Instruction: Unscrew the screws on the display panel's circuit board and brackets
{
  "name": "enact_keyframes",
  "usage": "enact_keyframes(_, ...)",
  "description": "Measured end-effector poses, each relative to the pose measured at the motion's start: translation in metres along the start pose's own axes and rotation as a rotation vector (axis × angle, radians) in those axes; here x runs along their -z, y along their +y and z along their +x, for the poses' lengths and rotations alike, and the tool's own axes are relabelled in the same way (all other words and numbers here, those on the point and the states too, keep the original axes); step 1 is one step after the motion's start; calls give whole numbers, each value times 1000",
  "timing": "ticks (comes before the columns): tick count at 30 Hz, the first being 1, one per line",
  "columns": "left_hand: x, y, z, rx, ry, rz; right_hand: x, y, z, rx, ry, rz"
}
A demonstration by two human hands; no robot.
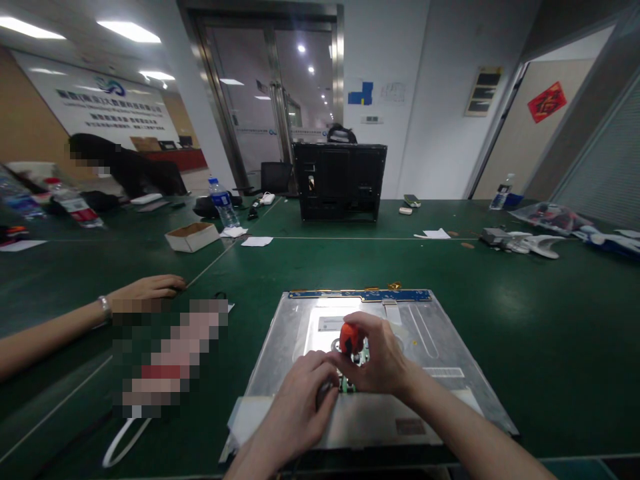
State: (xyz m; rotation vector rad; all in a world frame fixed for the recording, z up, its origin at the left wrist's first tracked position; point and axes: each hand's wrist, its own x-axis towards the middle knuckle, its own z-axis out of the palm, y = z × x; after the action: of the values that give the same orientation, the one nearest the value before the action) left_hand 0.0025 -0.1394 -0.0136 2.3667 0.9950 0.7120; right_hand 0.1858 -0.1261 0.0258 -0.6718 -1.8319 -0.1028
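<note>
A flat metal-backed display panel [295,333] lies on the table before me, with a blue circuit strip [410,295] along its far edge. Upright over its middle is a screwdriver [349,339] with an orange and black handle. My right hand [383,353] grips that handle; the shaft and tip are hidden. Beneath the hands a small green circuit board [346,385] partly shows. My left hand [307,393] rests on the panel beside the board, fingers curled and pinched close to the screwdriver. Whatever its fingertips hold is out of sight.
Another person's hand [147,293] lies on the green table [540,320] at left, beyond a blurred-out item with a white loop [125,440]. Farther back stand an open box [193,238], a water bottle [223,202] and a black monitor-like casing [341,180]. Gloves [530,243] lie at right.
</note>
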Motion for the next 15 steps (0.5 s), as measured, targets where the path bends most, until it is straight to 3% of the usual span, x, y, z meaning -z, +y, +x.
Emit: enact_keyframes(15, 3, 3, 1, 13, -18, -10, 5, 0, 0, 29, -74, 60)
